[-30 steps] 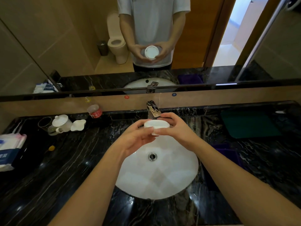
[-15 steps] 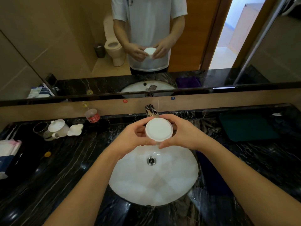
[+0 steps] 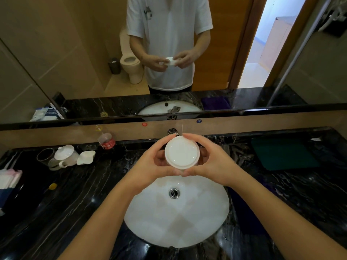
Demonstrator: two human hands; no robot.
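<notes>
Both hands hold a small white dish (image 3: 181, 152) in the air above the far rim of the sink (image 3: 176, 231), just in front of the tap (image 3: 173, 131). The left hand (image 3: 150, 164) curls round the dish's left side and the right hand (image 3: 212, 162) round its right side. The forefingers nearly meet at its far edge and the thumbs touch at its near edge, so the fingers ring it. The dish's round flat face, with a raised ring, is turned up toward the camera. The drain (image 3: 174, 193) shows in the basin below the hands. The sink sits in the middle of a black marble counter (image 3: 56, 212). Toward the counter's far left corner stand a white teapot (image 3: 66, 155), a small white jug (image 3: 86, 157) just beside it, a glass (image 3: 45, 156) and a plastic bottle (image 3: 106, 140) against the back edge. A green mat (image 3: 281, 154) lies near the far right corner. A tissue pack (image 3: 9, 179) lies at the left edge, with a yellow cap (image 3: 53, 186) near it.
</notes>
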